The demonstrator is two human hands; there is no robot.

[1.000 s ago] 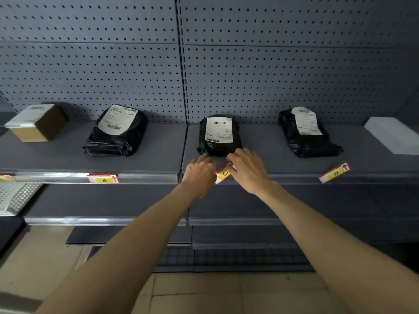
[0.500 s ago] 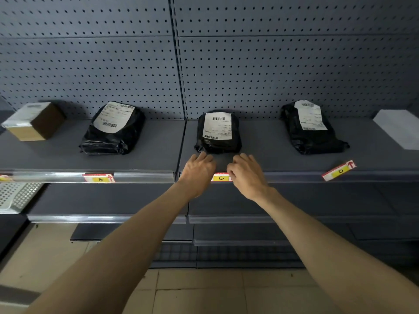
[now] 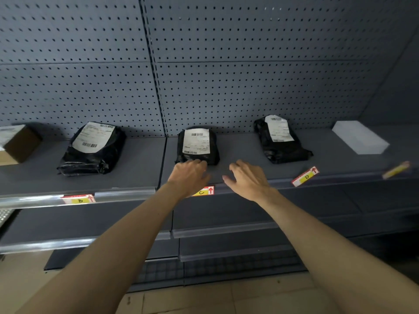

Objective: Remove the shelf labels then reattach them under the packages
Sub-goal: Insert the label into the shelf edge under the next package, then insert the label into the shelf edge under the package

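Observation:
Three black packages lie on the grey shelf: left package, middle package, right package. Label C sits flat in the shelf's front rail under the middle package. Label B is in the rail under the left package. Label D lies tilted on the shelf edge, below the right package. A further label lies blurred at the far right edge. My left hand hovers above label C with fingers curled, holding nothing. My right hand is lifted beside it, fingers spread.
A brown cardboard box stands at the shelf's far left and a white box at the far right. Perforated grey back panels rise behind. Lower shelves jut out beneath, over a tiled floor.
Label C went from tilted between my fingers to flat in the rail. Both hands have let go and lifted off it, the right one moving rightward and opening.

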